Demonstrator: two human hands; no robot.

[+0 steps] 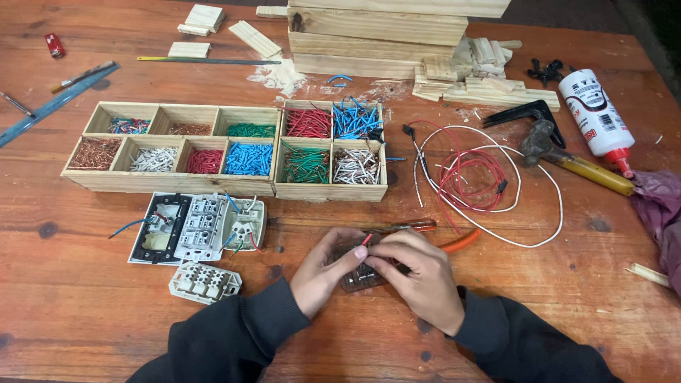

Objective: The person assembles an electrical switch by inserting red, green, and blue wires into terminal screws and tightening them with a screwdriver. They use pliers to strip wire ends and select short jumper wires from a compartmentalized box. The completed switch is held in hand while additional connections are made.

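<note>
Both my hands meet over a small clear plastic connector block point(355, 280) on the wooden table. My left hand point(323, 273) grips the block from the left side. My right hand point(418, 276) covers its right side, and its fingertips pinch a short red wire piece point(367, 240) at the block's top. Much of the block is hidden under my fingers. A red-handled screwdriver point(408, 226) lies just behind my hands, next to an orange-handled tool point(461, 242).
Two wooden compartment trays point(177, 186) point(330, 191) hold several sorted wire pieces. Opened switch parts point(198, 227) and a white terminal block point(204, 282) lie left. Coiled red and white wires point(482, 177), a hammer point(567, 159), a glue bottle point(597, 117) and stacked planks point(376, 35) sit beyond.
</note>
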